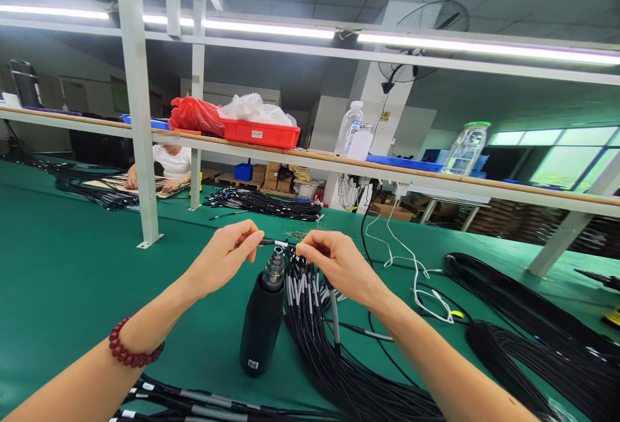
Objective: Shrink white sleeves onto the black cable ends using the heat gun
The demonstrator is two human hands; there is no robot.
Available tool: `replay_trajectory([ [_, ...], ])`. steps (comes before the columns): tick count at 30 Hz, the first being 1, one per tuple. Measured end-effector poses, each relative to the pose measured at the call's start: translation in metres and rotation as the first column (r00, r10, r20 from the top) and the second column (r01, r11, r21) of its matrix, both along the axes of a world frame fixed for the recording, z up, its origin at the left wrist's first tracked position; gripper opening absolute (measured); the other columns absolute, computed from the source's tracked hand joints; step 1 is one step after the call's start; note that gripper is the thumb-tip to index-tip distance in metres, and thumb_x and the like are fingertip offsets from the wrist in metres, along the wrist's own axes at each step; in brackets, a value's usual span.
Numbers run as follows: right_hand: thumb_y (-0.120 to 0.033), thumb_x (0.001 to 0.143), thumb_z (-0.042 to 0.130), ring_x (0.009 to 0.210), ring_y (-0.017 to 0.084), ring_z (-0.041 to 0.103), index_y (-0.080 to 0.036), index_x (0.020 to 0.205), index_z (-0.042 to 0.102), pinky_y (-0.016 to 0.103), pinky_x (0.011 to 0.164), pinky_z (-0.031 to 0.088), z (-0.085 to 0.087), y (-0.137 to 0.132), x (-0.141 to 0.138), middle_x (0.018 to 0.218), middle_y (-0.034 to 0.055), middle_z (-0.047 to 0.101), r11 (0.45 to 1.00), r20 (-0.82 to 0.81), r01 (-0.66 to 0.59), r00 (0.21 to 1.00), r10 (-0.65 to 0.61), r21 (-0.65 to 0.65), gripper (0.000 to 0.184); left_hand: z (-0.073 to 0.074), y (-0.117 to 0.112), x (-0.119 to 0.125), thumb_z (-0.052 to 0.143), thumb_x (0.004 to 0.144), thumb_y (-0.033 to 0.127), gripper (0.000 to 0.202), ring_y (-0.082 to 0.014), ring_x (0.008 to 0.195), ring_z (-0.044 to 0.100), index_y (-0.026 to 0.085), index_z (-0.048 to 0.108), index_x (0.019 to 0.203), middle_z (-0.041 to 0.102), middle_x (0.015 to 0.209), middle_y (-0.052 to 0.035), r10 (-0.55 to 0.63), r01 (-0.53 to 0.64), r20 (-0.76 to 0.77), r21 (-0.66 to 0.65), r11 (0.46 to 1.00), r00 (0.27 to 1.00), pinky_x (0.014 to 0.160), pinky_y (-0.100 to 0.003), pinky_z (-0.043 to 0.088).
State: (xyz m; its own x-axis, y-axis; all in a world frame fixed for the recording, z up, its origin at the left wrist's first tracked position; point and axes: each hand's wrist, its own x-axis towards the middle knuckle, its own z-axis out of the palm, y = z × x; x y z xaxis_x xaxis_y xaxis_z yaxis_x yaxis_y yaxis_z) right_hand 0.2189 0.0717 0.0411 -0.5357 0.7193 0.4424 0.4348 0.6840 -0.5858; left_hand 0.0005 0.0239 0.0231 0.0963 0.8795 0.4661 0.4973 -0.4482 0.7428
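My left hand [227,252] and my right hand [334,260] both pinch the end of one thin black cable [272,242], holding it just above the metal nozzle of a black heat gun [263,318] that stands upright on the green table [62,267]. A thick bundle of black cables with grey sleeved ends [310,318] lies right of the heat gun, under my right hand. A red bead bracelet [126,351] is on my left wrist.
More black cable bundles lie at the right [523,318], near edge [194,402] and back [261,202]. A white wire [411,267] trails across the table. Another person [169,167] works at the far left. A shelf [339,163] above carries a red tray [259,131] and bottles; a white post [143,150] stands left.
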Motion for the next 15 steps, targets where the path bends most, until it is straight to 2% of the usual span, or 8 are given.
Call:
replay_trajectory([
  [3, -0.035, 0.093, 0.049, 0.052, 0.011, 0.035, -0.017, 0.067, 0.062, 0.025, 0.05, 0.025, 0.0038, -0.0035, 0.0008, 0.059, -0.0026, 0.05, 1.0, 0.043, -0.011, 0.999, 0.011, -0.009, 0.034, 0.0016, -0.0024, 0.0002, 0.046, 0.094, 0.047, 0.033, -0.0142, 0.062, 0.048, 0.021, 0.053, 0.076, 0.057, 0.066, 0.0026, 0.005, -0.005, 0.002, 0.017, 1.0, 1.0, 0.059, -0.026, 0.036],
  [7, -0.035, 0.094, 0.046, 0.051, 0.01, 0.035, -0.017, 0.067, 0.064, 0.025, 0.049, 0.025, 0.006, -0.0053, 0.0011, 0.059, -0.0023, 0.049, 1.0, 0.078, -0.026, 0.997, 0.027, -0.005, 0.037, 0.0034, -0.0033, 0.0004, 0.054, 0.09, 0.04, 0.022, -0.0162, 0.071, 0.058, 0.019, 0.061, 0.084, 0.063, 0.073, 0.0001, 0.003, -0.005, 0.064, 0.028, 1.0, 0.998, 0.065, -0.027, 0.043],
  [11, -0.036, 0.094, 0.045, 0.051, 0.01, 0.035, -0.016, 0.068, 0.063, 0.025, 0.049, 0.025, 0.0045, -0.0033, 0.0008, 0.059, -0.0023, 0.049, 1.0, 0.083, -0.016, 0.996, 0.016, -0.005, 0.037, 0.0028, -0.0028, -0.0012, 0.059, 0.086, 0.037, 0.019, -0.016, 0.072, 0.06, 0.018, 0.065, 0.086, 0.066, 0.074, -0.0005, -0.04, 0.038, 0.112, 0.025, 0.999, 0.993, 0.065, -0.026, 0.045],
  [15, -0.037, 0.093, 0.045, 0.051, 0.011, 0.034, -0.017, 0.068, 0.062, 0.026, 0.05, 0.024, 0.0025, -0.0002, 0.0001, 0.058, -0.003, 0.047, 1.0, 0.083, 0.002, 0.997, -0.002, 0.009, 0.036, 0.0023, 0.0002, -0.0027, 0.061, 0.084, 0.034, 0.018, -0.0166, 0.074, 0.061, 0.018, 0.068, 0.084, 0.068, 0.076, -0.0014, -0.038, 0.037, 0.094, 0.012, 0.999, 0.995, 0.068, -0.027, 0.045],
])
